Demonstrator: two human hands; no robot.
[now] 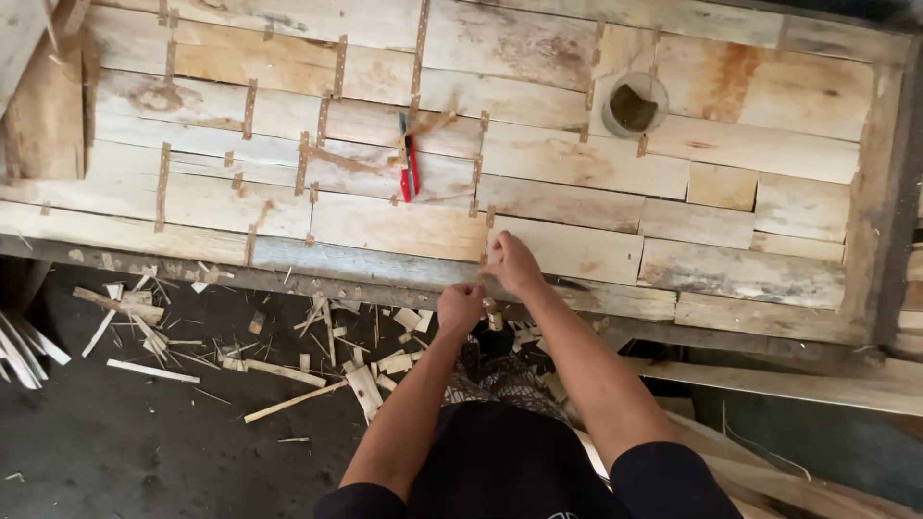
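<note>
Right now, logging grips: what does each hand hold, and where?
Left hand pinches a small brown tape strip by its end; right hand presses the pale wooden board, holding nothing clearly.

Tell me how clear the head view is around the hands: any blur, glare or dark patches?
Head view: even daylight on the wood panel, no glare; left hand and right hand slightly soft, the small thing between them unclear; floor and bottom right corner fall into shadow.

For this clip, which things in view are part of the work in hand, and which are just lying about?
In hand:
- left hand and right hand at the near edge of the wooden plank panel
- brown tape strips across the plank joints

Lying about:
- red-handled cutter on the planks
- round container
- wood scraps on the floor
</note>
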